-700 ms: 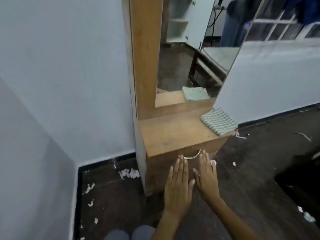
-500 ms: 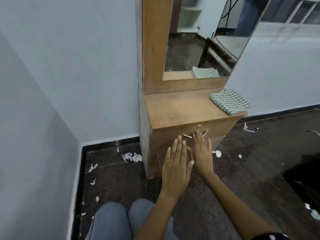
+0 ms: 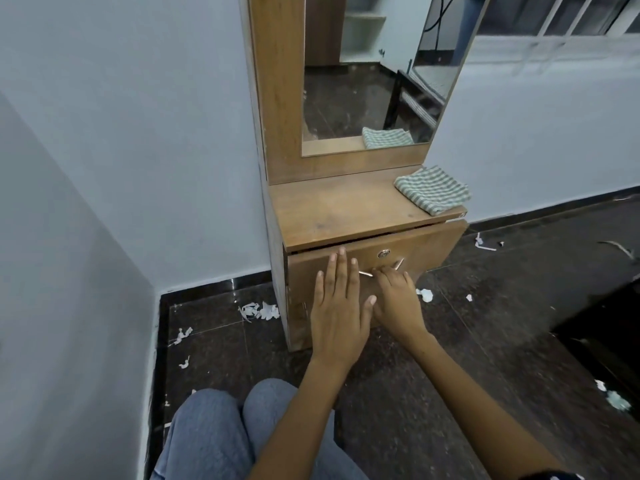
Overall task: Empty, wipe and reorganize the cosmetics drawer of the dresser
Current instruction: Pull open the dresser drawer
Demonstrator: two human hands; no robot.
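A small wooden dresser (image 3: 339, 209) with a tall mirror (image 3: 367, 74) stands against the wall. Its drawer (image 3: 429, 244) sits slightly pulled out, a thin gap showing under the top; nothing inside is visible. My right hand (image 3: 394, 299) has its fingers curled on the metal drawer handle (image 3: 398, 264) below a round lock (image 3: 383, 253). My left hand (image 3: 337, 306) is flat and open, fingers spread, in front of the drawer's left part. A folded green-and-white striped cloth (image 3: 433, 188) lies on the dresser top's right end.
White walls form a corner to the left. Scraps of white paper (image 3: 259, 310) litter the dark tiled floor on both sides of the dresser. My knees in blue jeans (image 3: 221, 431) are at the bottom. A dark object (image 3: 602, 341) sits at the right edge.
I have dropped lower and closer to the dresser. My right hand reached the handle and closed on it, and the drawer has come out a little.
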